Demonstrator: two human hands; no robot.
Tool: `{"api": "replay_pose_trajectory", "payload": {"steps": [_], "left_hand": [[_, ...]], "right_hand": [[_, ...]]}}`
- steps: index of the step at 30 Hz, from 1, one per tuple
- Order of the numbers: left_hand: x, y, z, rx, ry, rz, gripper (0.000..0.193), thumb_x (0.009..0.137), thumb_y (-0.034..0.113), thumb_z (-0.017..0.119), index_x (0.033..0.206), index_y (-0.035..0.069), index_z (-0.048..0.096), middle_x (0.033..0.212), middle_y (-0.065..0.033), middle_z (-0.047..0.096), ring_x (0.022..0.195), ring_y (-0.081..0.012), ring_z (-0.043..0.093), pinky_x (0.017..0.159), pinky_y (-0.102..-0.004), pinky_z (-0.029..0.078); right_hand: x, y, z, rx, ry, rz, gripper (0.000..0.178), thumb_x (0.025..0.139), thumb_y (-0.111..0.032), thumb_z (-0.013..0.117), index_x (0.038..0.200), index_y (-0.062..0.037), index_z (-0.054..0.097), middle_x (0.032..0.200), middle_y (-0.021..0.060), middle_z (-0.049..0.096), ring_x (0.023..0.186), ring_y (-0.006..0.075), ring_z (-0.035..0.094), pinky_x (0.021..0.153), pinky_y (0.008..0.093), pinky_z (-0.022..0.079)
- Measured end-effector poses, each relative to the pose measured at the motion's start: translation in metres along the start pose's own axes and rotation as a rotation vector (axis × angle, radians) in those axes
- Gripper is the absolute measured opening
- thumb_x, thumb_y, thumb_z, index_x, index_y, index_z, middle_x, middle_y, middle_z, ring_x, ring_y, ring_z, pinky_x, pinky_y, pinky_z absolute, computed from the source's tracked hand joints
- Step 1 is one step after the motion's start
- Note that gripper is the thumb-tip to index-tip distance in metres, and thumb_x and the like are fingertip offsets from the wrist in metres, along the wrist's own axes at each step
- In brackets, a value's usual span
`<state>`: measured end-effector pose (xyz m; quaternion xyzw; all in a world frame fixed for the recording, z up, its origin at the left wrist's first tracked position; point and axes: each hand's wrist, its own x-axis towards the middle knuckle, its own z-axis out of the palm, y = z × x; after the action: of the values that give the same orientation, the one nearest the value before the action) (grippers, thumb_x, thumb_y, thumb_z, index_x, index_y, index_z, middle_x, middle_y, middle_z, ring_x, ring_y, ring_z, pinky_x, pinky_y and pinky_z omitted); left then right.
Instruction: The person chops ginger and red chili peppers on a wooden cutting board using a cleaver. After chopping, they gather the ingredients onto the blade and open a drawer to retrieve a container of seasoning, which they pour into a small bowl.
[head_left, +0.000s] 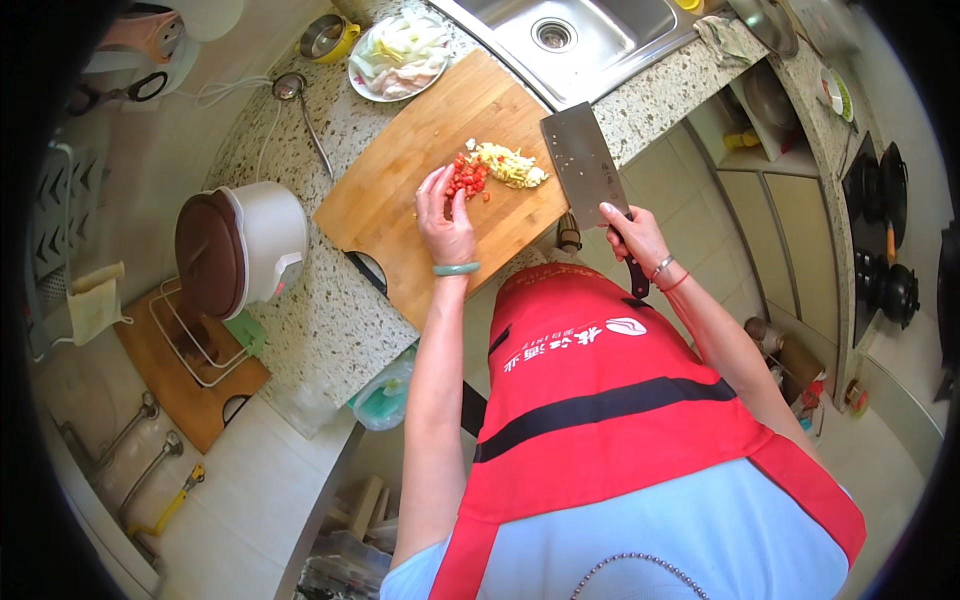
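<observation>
Cutting board: it lies slantwise on the counter, just beside the sink, and bears two small heaps of chopped food.
Red pieces: they sit near the middle of the board, right at the left hand's fingertips, with a few bits scattered loose.
Pale yellow pieces: this heap lies to the right of the red, the two edges meeting, between the red heap and the knife.
Left hand: its fingers bend loosely round the near-left side of the red heap, the thumb apart from them; nothing looks gripped. Whether the tips press on the pieces is hard to tell from above.
Right hand: it is wrapped round the dark handle of the knife.
Knife: the broad blade stands out along the board's right edge, clear of both heaps, with small pale crumbs clinging to it.
Step in hand: it looks like tidying the chopped red pieces by hand, with the blade held aside (a sensible place for it while bare fingers work).
Next move: it seems to call for gentle fingers that do not mix the heaps; if the knife comes back over the board, the left fingertips need to be tucked well away.
Plate: it holds pale slices beyond the board's far-left side.
</observation>
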<state>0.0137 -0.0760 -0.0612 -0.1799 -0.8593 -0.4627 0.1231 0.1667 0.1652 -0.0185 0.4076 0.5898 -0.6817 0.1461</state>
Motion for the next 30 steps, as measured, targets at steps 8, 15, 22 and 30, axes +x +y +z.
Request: {"api": "replay_pose_trajectory", "payload": {"steps": [8,15,22,30], "left_hand": [[0.007,-0.007,-0.006,-0.06,-0.03,-0.065,0.024,0.091,0.006,0.061,0.115,0.006,0.065,0.113,-0.0098,0.061,0.104,-0.0224,0.059,0.092,-0.0343,0.046],[0.031,-0.033,0.003,-0.067,-0.076,-0.147,0.051,0.104,0.038,0.032,0.131,0.0,0.054,0.138,-0.0159,0.051,0.132,-0.0284,0.044,0.112,-0.0413,0.03],[0.04,-0.041,0.023,0.025,-0.214,-0.031,0.055,0.104,0.042,0.026,0.139,0.004,0.047,0.143,-0.0122,0.047,0.139,-0.0286,0.034,0.117,-0.0473,0.013],[0.043,-0.037,0.023,-0.009,-0.249,-0.003,0.057,0.104,0.043,0.026,0.135,0.002,0.05,0.139,-0.014,0.05,0.136,-0.0306,0.039,0.116,-0.046,0.017]], "right_hand": [[-0.002,0.015,0.009,0.056,0.048,-0.018,0.036,0.094,-0.035,0.061,0.077,-0.0049,0.054,0.054,-0.0014,0.049,0.04,0.0067,0.042,0.037,0.0239,0.035],[-0.002,0.013,0.025,0.069,0.054,0.026,0.036,0.094,-0.034,0.062,0.079,-0.0027,0.057,0.053,-0.0017,0.048,0.039,0.0066,0.04,0.036,0.0236,0.032],[0.013,0.014,0.05,0.077,0.004,0.026,0.036,0.094,-0.036,0.061,0.08,-0.0024,0.058,0.053,-0.0016,0.048,0.04,0.0068,0.041,0.036,0.0238,0.033],[0.032,0.008,0.06,0.007,-0.052,0.014,0.038,0.093,-0.037,0.062,0.079,-0.0017,0.059,0.052,-0.0008,0.05,0.039,0.0075,0.042,0.036,0.0251,0.032]]}}
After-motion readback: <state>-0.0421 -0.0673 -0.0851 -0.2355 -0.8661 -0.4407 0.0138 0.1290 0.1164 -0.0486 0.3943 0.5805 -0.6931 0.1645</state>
